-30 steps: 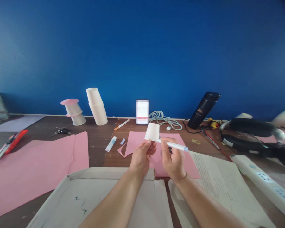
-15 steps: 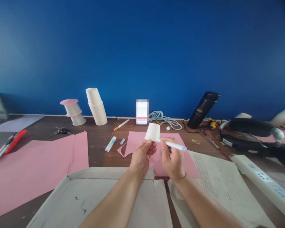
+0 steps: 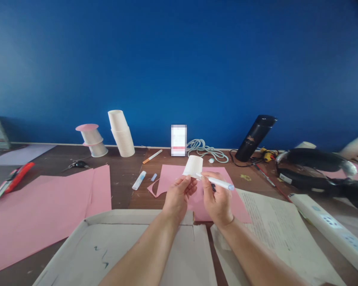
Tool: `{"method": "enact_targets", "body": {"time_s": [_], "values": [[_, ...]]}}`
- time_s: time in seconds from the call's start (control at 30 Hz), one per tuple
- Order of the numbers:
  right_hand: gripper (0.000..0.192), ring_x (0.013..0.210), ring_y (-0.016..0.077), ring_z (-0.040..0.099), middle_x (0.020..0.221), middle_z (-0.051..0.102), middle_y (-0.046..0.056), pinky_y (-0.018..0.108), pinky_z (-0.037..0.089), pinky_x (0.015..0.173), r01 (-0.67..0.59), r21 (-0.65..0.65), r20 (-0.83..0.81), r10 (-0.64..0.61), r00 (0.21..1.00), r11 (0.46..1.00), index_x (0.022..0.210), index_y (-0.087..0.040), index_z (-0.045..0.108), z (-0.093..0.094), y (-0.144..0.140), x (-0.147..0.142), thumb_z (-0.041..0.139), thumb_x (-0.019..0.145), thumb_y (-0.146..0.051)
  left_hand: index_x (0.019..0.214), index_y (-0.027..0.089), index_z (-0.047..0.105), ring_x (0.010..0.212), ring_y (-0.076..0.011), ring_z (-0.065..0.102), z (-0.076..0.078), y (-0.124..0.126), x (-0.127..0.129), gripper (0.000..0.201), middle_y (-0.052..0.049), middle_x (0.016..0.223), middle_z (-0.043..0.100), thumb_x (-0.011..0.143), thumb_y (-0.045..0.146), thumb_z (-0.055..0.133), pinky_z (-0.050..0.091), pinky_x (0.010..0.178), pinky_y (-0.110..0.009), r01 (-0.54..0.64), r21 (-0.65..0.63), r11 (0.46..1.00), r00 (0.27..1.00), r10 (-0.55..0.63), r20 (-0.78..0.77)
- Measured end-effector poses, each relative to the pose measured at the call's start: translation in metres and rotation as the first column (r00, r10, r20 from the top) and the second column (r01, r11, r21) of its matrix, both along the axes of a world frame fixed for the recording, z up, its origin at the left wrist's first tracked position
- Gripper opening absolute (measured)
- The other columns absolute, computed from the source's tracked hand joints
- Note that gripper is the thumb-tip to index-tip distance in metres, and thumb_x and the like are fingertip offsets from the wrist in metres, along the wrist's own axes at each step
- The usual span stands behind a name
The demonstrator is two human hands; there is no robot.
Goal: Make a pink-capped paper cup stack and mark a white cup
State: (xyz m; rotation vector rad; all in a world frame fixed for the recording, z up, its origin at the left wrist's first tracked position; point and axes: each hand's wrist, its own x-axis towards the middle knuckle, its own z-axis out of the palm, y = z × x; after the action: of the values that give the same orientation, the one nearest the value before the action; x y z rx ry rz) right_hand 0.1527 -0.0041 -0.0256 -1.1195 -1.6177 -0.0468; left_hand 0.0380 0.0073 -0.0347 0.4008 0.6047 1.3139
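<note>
My left hand (image 3: 180, 194) is closed on a white paper cup (image 3: 193, 166), thumb and fingers pinching it by its lower edge. The cup is turned over, wide end toward me, and leans a little right. In my right hand (image 3: 217, 198) is a white marker pen (image 3: 219, 182) with a pale violet back end. The pen's front end is at the cup's lower edge; its tip is too small to make out. Both hands are above a sheet of pink paper (image 3: 229, 202).
A stack of paper cups (image 3: 122, 139), two cups joined with pink discs (image 3: 92, 137) and a phone (image 3: 178, 141) stand along the blue wall. A utility knife (image 3: 13, 182) lies left. At right are a black flask (image 3: 253, 139) and a power strip (image 3: 334, 234).
The cup has tipped slightly to the right in my left hand. The pen has shifted very slightly left; my hands stay almost in place.
</note>
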Motion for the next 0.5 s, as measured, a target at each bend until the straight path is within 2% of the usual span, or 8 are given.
{"method": "enact_targets", "body": {"time_s": [0.27, 0.5], "values": [[0.016, 0.084, 0.0205, 0.062, 0.088, 0.066, 0.007, 0.036, 0.048, 0.077, 0.022, 0.005, 0.009, -0.022, 1.000, 1.000, 0.094, -0.020, 0.060, -0.0012, 0.0012, 0.0006, 0.046, 0.090, -0.027, 0.075, 0.013, 0.066, 0.070, -0.0098, 0.063, -0.0018, 0.0000, -0.0001, 0.015, -0.002, 0.074, 0.066, 0.066, 0.021, 0.075, 0.048, 0.067, -0.021, -0.006, -0.014, 1.000, 1.000, 0.007, 0.011], [0.016, 0.087, 0.0206, 0.061, 0.092, 0.066, 0.007, 0.036, 0.048, 0.077, 0.013, -0.032, -0.019, -0.013, 1.000, 0.999, 0.097, -0.020, 0.060, -0.0049, 0.0005, 0.0021, 0.047, 0.090, -0.027, 0.077, 0.012, 0.065, 0.073, -0.0101, 0.064, -0.0009, 0.0009, -0.0027, 0.011, -0.004, 0.076, 0.068, 0.070, 0.017, 0.071, 0.049, 0.068, -0.020, -0.034, -0.078, 0.996, 0.996, 0.041, 0.085]]}}
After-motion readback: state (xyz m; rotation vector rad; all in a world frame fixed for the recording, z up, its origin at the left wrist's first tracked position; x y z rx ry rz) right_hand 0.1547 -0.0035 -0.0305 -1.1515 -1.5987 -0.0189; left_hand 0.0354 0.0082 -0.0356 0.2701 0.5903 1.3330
